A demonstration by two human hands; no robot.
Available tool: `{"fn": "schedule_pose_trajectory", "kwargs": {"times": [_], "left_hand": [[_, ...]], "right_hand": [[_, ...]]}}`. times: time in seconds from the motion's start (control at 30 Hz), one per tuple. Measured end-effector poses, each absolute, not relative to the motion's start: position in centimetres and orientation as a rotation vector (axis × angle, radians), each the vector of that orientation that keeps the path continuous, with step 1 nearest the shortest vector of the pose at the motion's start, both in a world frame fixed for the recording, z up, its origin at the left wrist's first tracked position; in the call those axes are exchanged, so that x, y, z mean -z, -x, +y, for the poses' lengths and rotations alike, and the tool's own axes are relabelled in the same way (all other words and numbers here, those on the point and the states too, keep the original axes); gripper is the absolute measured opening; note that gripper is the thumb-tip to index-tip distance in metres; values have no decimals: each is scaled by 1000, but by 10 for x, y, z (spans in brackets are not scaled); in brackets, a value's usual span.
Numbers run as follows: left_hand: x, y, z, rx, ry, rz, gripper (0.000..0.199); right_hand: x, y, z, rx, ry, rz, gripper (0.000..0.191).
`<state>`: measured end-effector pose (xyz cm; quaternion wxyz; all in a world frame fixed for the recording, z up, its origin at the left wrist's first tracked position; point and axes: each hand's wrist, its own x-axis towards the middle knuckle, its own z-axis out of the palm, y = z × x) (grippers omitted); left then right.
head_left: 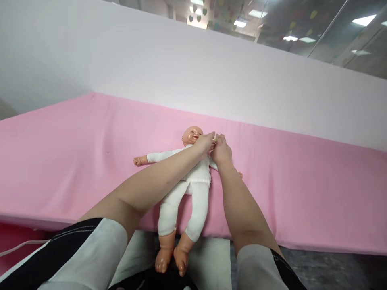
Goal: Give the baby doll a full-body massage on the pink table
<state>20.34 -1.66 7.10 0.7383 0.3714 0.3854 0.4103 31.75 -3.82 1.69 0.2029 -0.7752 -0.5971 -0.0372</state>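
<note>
Curling close together, the left hand (206, 142) and right hand (223, 150) have a small pale item (215, 138) between them, their grip on it too hidden to tell, above a doll (198, 174) lying face-up, head just beside the left hand, on a pink sheet (302, 185).

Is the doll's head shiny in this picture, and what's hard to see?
Head view: glints shine on the doll's head; head view: ceiling lights glare white up top; head view: the pale thing between the left hand and right hand is too small to make out.
</note>
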Motion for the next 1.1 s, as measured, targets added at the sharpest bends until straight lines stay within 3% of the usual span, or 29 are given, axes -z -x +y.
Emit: {"fn": "schedule_pose_trajectory", "kwargs": {"times": [0.2,0.37,0.53,0.77,1.1], "left_hand": [[-64,-141,-25,-873,-756,649,34],[-69,-123,-12,-946,-694,550,39],[-74,-120,-4,-1013,-690,428,39],[-92,-101,6,-978,-645,390,65],[-94,-96,3,-974,-646,347,77]], "right_hand": [[-18,-315,-41,278,2058,-1647,73],[-29,-289,-48,430,1565,-1806,57],[-36,-248,-61,414,1237,-2148,66],[-55,-223,-73,283,1472,-2246,86],[-56,-208,-89,136,1184,-2329,106]]}}
